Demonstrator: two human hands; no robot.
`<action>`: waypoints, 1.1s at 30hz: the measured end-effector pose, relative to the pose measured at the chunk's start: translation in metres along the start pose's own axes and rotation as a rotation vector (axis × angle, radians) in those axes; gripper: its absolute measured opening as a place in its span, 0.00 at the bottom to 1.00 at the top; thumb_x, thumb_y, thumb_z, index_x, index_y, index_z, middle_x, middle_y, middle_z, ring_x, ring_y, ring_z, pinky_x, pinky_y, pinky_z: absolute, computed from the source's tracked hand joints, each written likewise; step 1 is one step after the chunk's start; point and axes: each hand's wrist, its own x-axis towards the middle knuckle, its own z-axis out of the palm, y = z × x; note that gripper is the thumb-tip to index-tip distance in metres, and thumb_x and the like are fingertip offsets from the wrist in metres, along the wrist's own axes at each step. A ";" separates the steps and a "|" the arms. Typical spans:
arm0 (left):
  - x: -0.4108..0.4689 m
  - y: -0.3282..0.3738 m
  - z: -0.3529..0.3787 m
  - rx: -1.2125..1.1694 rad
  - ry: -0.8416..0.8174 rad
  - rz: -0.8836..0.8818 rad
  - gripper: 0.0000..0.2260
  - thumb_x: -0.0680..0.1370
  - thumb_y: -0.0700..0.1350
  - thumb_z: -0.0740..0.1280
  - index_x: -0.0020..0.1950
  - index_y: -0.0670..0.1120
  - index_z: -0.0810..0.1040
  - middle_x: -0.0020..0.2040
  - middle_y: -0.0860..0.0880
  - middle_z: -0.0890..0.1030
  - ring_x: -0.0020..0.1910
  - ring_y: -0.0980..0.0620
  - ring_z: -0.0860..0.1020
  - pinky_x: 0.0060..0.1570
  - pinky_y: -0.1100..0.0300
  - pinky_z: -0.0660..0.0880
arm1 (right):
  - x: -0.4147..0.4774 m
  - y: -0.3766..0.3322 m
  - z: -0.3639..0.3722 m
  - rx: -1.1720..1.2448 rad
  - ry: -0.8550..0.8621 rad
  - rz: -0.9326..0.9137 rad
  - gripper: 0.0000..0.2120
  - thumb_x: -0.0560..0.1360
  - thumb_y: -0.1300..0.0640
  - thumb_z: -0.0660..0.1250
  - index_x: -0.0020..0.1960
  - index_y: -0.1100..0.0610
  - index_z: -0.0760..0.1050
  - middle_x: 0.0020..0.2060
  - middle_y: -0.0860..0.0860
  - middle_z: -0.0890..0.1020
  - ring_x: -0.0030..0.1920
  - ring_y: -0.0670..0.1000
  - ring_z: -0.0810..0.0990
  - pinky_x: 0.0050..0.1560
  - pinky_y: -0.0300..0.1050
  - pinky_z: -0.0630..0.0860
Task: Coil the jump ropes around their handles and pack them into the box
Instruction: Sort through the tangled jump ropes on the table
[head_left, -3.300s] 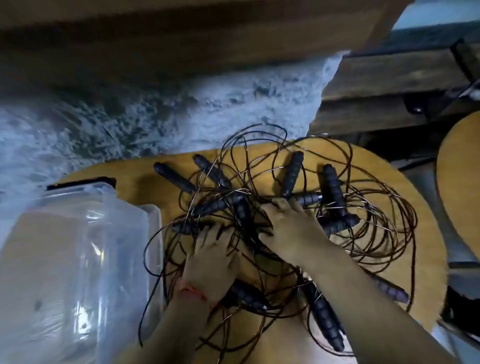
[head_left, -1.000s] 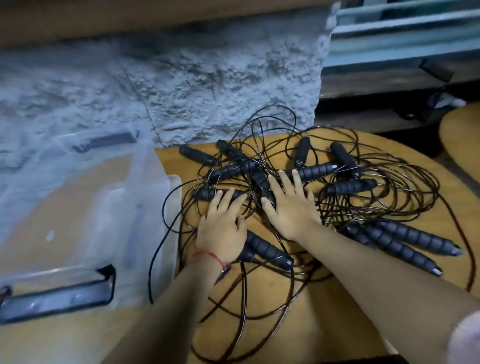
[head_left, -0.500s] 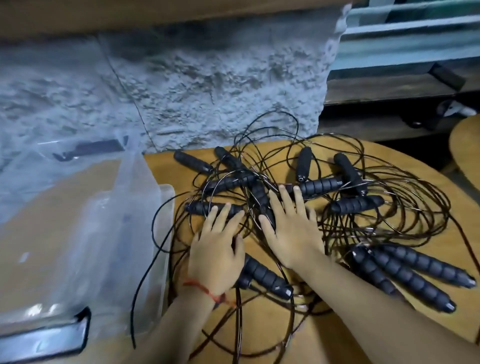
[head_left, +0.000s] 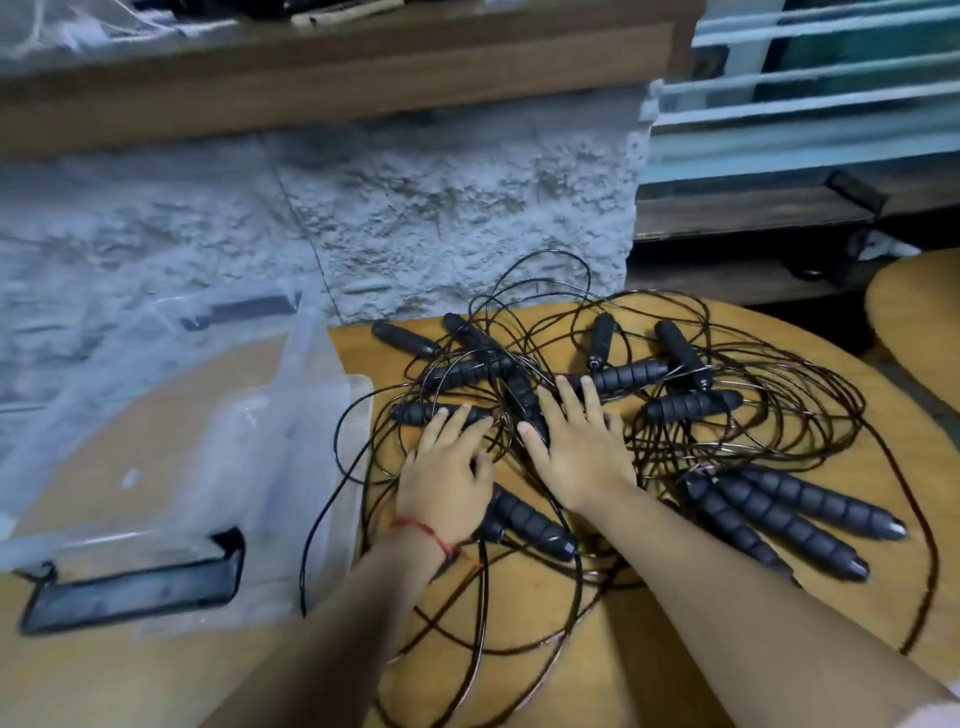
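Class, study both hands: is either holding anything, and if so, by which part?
Nothing is held. The left hand and the right hand both rest flat, fingers straight, on the tangle of jump ropes.

Roughly fourteen black handles (head_left: 693, 405), one clear box (head_left: 332, 467), two hands (head_left: 582, 452).

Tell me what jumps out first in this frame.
A tangle of jump ropes, thin dark cords and black ribbed handles, sprawls over the round wooden table. The left hand and right hand lie flat on the middle of it, fingers spread, gripping nothing. To the left stands a clear plastic box, with no rope visible inside.
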 end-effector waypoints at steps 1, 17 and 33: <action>0.000 0.001 -0.003 0.005 -0.008 0.000 0.22 0.86 0.54 0.55 0.82 0.63 0.64 0.85 0.61 0.56 0.85 0.56 0.48 0.80 0.40 0.60 | -0.001 -0.002 -0.002 0.011 -0.010 0.011 0.36 0.84 0.32 0.38 0.86 0.48 0.49 0.86 0.49 0.46 0.85 0.55 0.36 0.81 0.64 0.52; -0.101 -0.013 -0.009 0.081 0.049 0.106 0.21 0.88 0.54 0.51 0.79 0.57 0.69 0.77 0.56 0.72 0.80 0.55 0.62 0.79 0.51 0.64 | -0.115 0.067 -0.039 -0.098 0.283 -0.049 0.19 0.84 0.42 0.57 0.70 0.45 0.77 0.70 0.43 0.76 0.74 0.49 0.70 0.79 0.59 0.60; -0.121 0.001 0.003 0.105 0.124 0.096 0.22 0.86 0.52 0.56 0.80 0.54 0.70 0.80 0.55 0.69 0.83 0.55 0.59 0.73 0.52 0.72 | -0.126 0.085 -0.029 -0.008 0.297 0.049 0.20 0.86 0.43 0.54 0.69 0.46 0.79 0.67 0.44 0.81 0.72 0.50 0.73 0.78 0.58 0.60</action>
